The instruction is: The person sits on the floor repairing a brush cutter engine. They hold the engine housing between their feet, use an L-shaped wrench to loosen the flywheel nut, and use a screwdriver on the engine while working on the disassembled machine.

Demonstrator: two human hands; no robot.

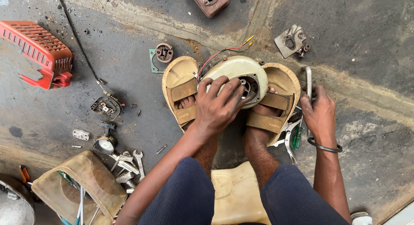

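Engine housing (pixel 235 74), cream-coloured, rounded, with a dark opening on its face; sits on the concrete floor (pixel 366 44) between the person's two sandalled feet, red and yellow wires (pixel 224 52) trailing from its top edge. Left hand (pixel 217 106): fingers spread and pressed over the housing's face, gripping it. Right hand (pixel 319 113): closed around a metal tool (pixel 308 80) with a bent end, held just beside the right sandal (pixel 278 100); a dark bangle (pixel 324 146) on that wrist. Left sandal (pixel 181 93): tan, touching the housing. Pliers and a green-handled screwdriver (pixel 296 138): lying by the right foot. Red slotted cover (pixel 39 52): far left, well apart. Spanners (pixel 127 162): in a loose heap near the left knee. Grey bracket plate (pixel 291 40): beyond the housing.
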